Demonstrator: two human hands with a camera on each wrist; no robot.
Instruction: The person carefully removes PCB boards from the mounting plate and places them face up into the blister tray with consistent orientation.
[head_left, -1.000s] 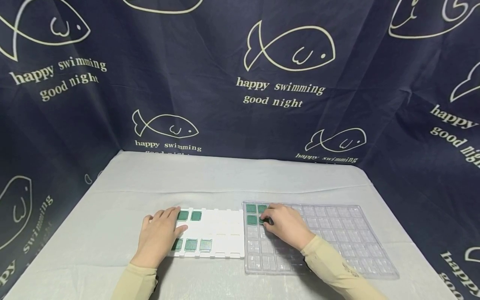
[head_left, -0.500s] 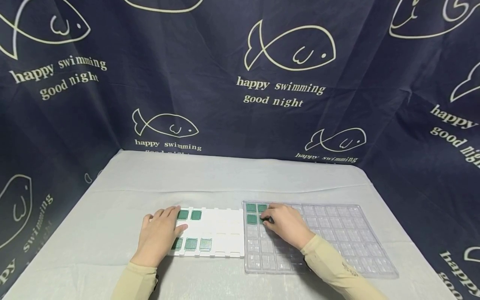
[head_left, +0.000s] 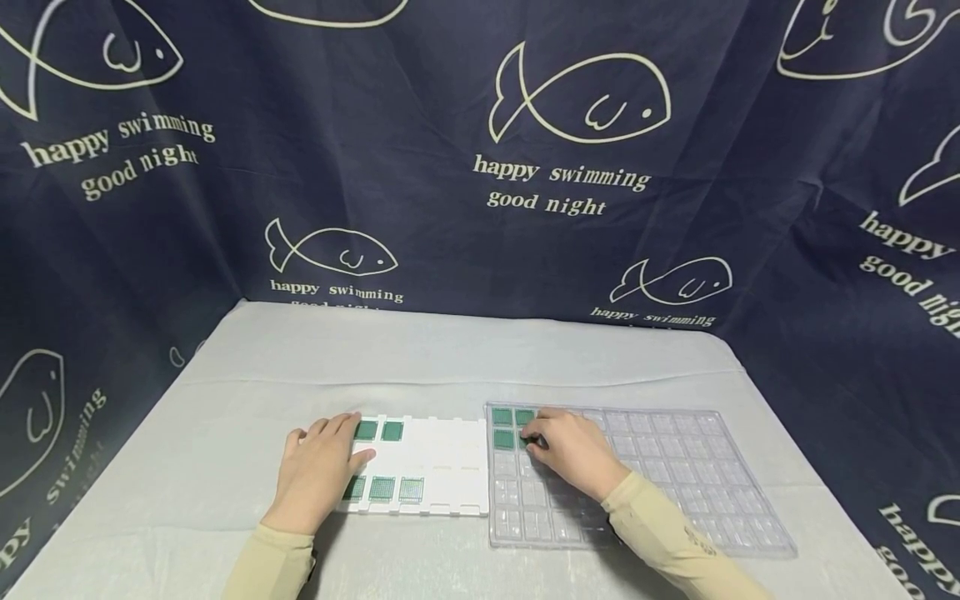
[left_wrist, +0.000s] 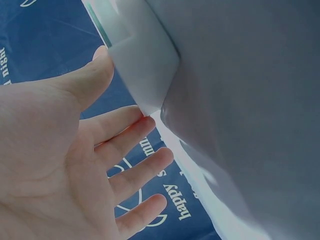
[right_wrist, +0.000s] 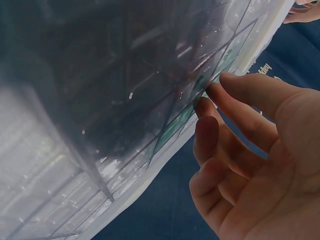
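Note:
My left hand [head_left: 318, 471] rests over the left end of a white board holder [head_left: 453, 450], fingers stretched, its thumb on the face and fingertips at the far edge. Small green perforated circuit boards [head_left: 382, 488] sit in its front and back rows, some partly under the hand. To the right, my right hand [head_left: 573, 446] reaches into a clear plastic compartment tray [head_left: 738, 497]. Its thumb and bent fingers pinch a green circuit board [head_left: 523, 442] in the second row, second column; the hand hides most of that board. Other green boards [head_left: 502, 438] fill neighbouring compartments at the tray's far left corner.
The clear tray stands right against the white holder's right end. Both lie on a table with a pale cloth [head_left: 420, 350]. A dark blue curtain [head_left: 450, 167] with fish drawings encloses the back and sides.

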